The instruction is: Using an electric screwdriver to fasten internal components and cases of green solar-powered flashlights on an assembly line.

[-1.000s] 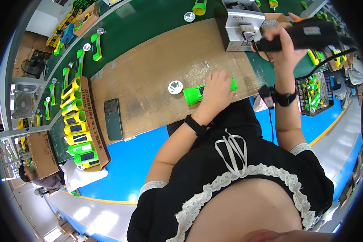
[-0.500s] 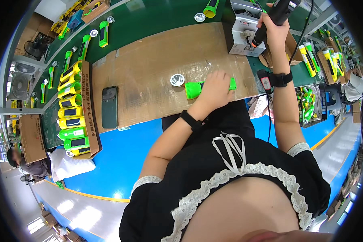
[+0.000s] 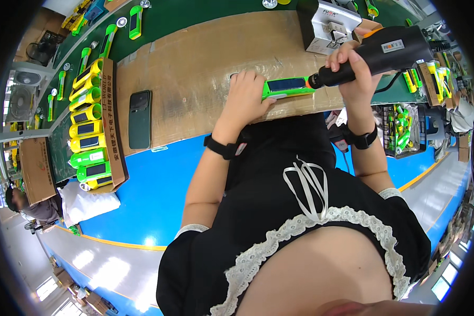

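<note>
Near the front edge of the bench (image 3: 187,17), the left hand (image 3: 246,97) hides one end of the green flashlight (image 3: 292,84). The contact between its other end and the screwdriver (image 3: 387,55) is too small to make out. The right hand (image 3: 358,71) and screwdriver partly cover a cardboard box (image 3: 368,25). A reflector (image 3: 269,4) toward the bench's back edge is cut off.
</note>
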Action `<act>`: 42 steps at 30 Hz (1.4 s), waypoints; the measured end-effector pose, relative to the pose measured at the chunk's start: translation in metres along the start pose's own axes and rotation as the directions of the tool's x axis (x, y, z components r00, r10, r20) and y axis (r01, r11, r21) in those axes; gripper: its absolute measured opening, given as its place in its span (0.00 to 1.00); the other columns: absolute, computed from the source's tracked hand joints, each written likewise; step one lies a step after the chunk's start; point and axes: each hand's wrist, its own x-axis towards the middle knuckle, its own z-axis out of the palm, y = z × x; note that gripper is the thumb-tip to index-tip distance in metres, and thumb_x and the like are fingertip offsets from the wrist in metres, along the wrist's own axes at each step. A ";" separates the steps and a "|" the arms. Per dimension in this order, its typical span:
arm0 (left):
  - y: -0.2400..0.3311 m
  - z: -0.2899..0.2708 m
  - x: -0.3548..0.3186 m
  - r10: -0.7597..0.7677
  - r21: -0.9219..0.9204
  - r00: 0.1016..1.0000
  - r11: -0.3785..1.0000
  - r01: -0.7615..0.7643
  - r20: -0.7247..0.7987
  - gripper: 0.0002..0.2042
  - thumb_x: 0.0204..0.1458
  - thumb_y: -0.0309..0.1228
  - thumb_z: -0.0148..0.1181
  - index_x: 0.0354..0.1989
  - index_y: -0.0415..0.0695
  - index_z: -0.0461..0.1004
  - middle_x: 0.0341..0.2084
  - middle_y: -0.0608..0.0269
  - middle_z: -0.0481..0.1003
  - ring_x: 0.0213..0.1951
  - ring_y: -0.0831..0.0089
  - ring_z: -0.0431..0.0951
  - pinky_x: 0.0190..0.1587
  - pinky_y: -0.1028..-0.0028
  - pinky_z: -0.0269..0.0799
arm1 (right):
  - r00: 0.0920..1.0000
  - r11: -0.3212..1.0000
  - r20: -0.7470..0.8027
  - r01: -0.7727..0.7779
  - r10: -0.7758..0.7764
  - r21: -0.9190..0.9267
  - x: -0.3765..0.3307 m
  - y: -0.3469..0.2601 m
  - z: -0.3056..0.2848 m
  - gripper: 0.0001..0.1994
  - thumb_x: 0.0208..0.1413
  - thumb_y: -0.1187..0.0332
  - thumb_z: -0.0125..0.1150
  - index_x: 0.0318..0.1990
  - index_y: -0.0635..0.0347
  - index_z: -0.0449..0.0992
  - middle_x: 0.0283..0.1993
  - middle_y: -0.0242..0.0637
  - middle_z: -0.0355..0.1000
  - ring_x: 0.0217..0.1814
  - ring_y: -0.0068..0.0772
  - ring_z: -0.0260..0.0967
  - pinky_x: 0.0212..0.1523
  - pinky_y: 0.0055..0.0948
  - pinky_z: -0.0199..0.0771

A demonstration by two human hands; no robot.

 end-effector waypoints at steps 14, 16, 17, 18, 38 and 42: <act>0.008 0.007 -0.008 -0.033 0.000 0.997 0.999 0.033 -0.067 0.22 0.33 0.34 0.69 0.38 0.40 0.69 0.36 0.54 0.67 0.44 0.56 0.66 0.46 0.62 0.60 | 0.992 0.996 0.088 -0.090 0.093 -0.028 -0.018 0.029 0.044 0.21 0.53 0.78 0.49 0.55 0.64 0.55 0.26 0.38 0.65 0.26 0.30 0.66 0.33 0.35 0.70; 0.008 0.007 -0.009 -0.035 -0.007 0.997 0.999 0.035 -0.071 0.22 0.32 0.33 0.69 0.38 0.40 0.69 0.36 0.54 0.66 0.44 0.56 0.66 0.46 0.62 0.60 | 0.989 0.993 0.109 -0.097 0.105 -0.072 -0.020 0.031 0.045 0.21 0.54 0.77 0.49 0.56 0.61 0.54 0.27 0.38 0.63 0.25 0.31 0.64 0.33 0.37 0.69; 0.008 0.008 -0.009 -0.031 -0.001 0.997 1.000 0.031 -0.073 0.22 0.33 0.33 0.68 0.38 0.40 0.69 0.36 0.54 0.66 0.44 0.56 0.66 0.46 0.62 0.60 | 0.990 0.989 0.096 -0.094 0.105 -0.110 -0.022 0.032 0.046 0.21 0.54 0.77 0.49 0.55 0.61 0.54 0.27 0.38 0.63 0.25 0.30 0.64 0.33 0.37 0.69; 0.007 0.008 -0.009 -0.027 0.006 0.997 1.000 0.028 -0.076 0.22 0.33 0.32 0.68 0.38 0.40 0.69 0.36 0.54 0.66 0.44 0.56 0.66 0.46 0.63 0.60 | 0.991 0.985 0.082 -0.091 0.104 -0.147 -0.023 0.033 0.048 0.21 0.54 0.78 0.49 0.55 0.61 0.54 0.27 0.38 0.63 0.25 0.30 0.65 0.33 0.36 0.70; 0.007 0.011 -0.006 -0.009 0.033 0.991 0.999 0.014 -0.132 0.20 0.25 0.29 0.63 0.31 0.37 0.68 0.32 0.52 0.67 0.40 0.55 0.67 0.43 0.63 0.60 | 0.995 0.970 0.049 -0.074 0.088 -0.233 -0.041 0.055 0.059 0.20 0.47 0.83 0.55 0.49 0.64 0.61 0.26 0.33 0.69 0.25 0.21 0.67 0.28 0.23 0.69; 0.003 0.017 -0.005 0.008 0.096 0.995 0.995 0.002 -0.101 0.20 0.29 0.33 0.65 0.34 0.40 0.69 0.33 0.56 0.68 0.41 0.57 0.69 0.43 0.62 0.61 | 0.993 0.967 0.039 -0.099 0.111 -0.236 -0.034 0.046 0.061 0.19 0.48 0.83 0.56 0.49 0.64 0.63 0.27 0.33 0.70 0.25 0.20 0.67 0.28 0.23 0.69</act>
